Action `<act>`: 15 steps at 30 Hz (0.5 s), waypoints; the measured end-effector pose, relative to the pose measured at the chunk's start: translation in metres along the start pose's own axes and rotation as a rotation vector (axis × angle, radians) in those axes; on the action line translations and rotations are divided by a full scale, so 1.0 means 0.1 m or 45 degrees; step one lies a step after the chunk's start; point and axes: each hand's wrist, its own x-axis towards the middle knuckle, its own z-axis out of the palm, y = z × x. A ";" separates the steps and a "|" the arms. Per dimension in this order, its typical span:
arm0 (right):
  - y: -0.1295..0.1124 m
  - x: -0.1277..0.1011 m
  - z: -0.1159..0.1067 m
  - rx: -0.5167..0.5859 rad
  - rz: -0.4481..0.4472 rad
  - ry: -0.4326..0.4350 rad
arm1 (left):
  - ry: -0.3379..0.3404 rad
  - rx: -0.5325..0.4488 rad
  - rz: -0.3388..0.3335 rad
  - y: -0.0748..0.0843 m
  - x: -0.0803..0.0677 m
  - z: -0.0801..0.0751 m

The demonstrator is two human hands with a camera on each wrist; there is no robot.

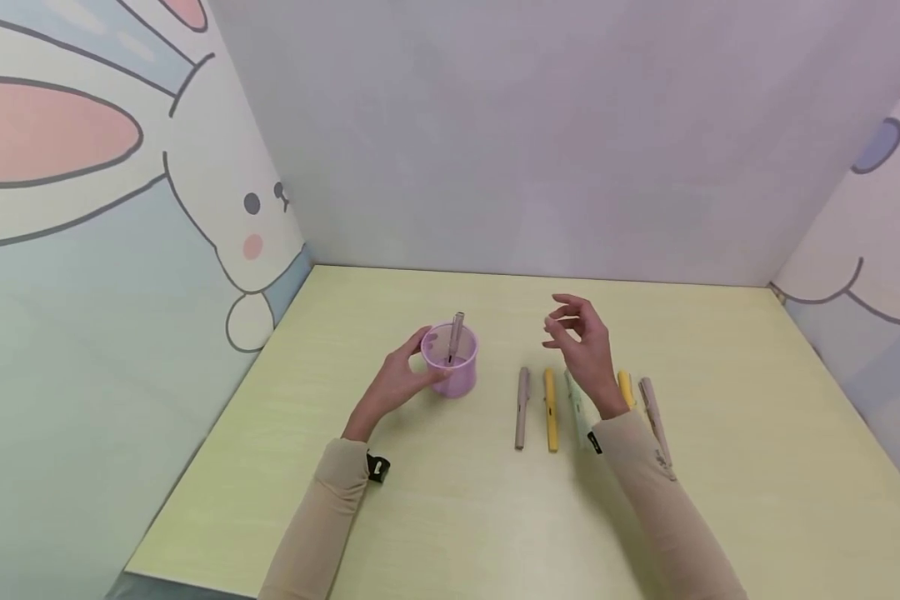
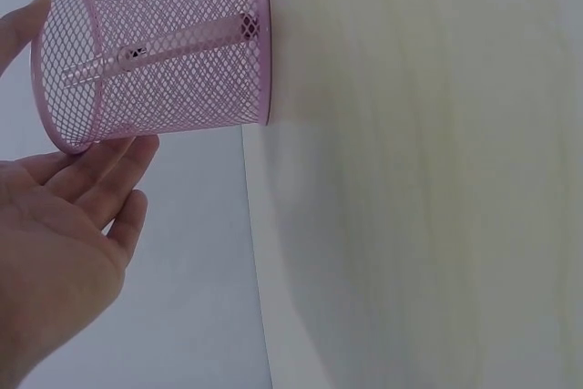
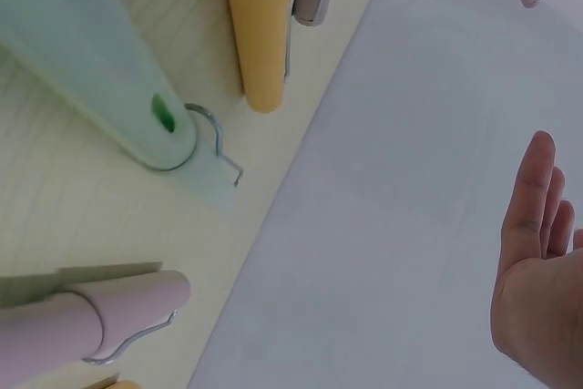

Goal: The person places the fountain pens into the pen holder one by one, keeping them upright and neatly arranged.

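A pink wire-mesh pen cup (image 1: 452, 360) stands upright on the pale yellow table (image 1: 435, 517), a little left of centre. One taupe pen (image 1: 456, 336) already stands inside it, leaning, its top poking above the rim. My left hand (image 1: 399, 382) cups the left side of the cup, fingers and thumb curved loosely against the mesh to steady it.

To the right of the cup, five more pens lie side by side on the table, all pointing near to far: a taupe one (image 1: 522, 408), a yellow one (image 1: 551, 410), a mint green one (image 1: 575, 404), a second yellow one (image 1: 626, 387) and, furthest right, another taupe one (image 1: 654, 417). My right hand (image 1: 587, 346) hovers above this row, empty, fingers relaxed and slightly spread, touching nothing.

So, as I judge it, one pen is in the cup and five remain.

Cartoon rabbit panels (image 1: 82, 208) wall in the table.
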 end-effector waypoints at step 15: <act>-0.01 -0.11 -0.29 -0.038 0.099 0.084 | -0.002 0.012 0.006 0.01 0.02 0.03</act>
